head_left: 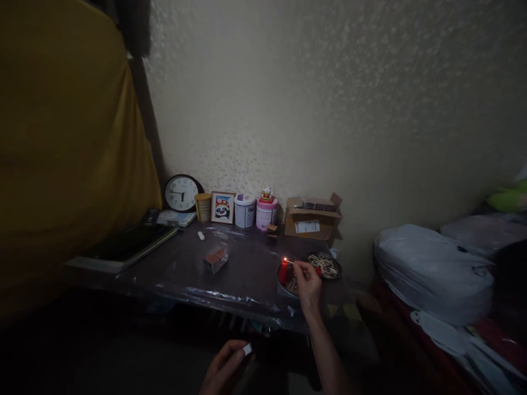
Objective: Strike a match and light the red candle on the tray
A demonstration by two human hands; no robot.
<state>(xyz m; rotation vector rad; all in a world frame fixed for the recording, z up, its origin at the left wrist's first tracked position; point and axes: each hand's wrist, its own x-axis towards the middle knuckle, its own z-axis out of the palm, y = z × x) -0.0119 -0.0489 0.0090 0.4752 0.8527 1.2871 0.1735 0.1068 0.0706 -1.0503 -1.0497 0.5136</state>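
Note:
A matchstick (pixel 290 262) is pinched between the thumb and fingers of my right hand (pixel 308 282), its tip at the small flame above a red candle (pixel 284 272). The candle stands upright in a round dish (pixel 281 286), with what look like used matchsticks around its base. Another bit of red shows just right of my fingers, mostly hidden by them. Low in front of the table, my left hand (pixel 225 365) is closed round a small matchbox (pixel 247 349), of which only a pale end shows.
Beside the dish sits a plate of matchsticks (pixel 325 265). A wrapped pack (pixel 216 259) and a small white object (pixel 201 236) lie on the dark table (pixel 242 269). Behind stand a clock (pixel 181 193), picture frame (pixel 223 207), tubs (pixel 245 212) and a cardboard box (pixel 308 224).

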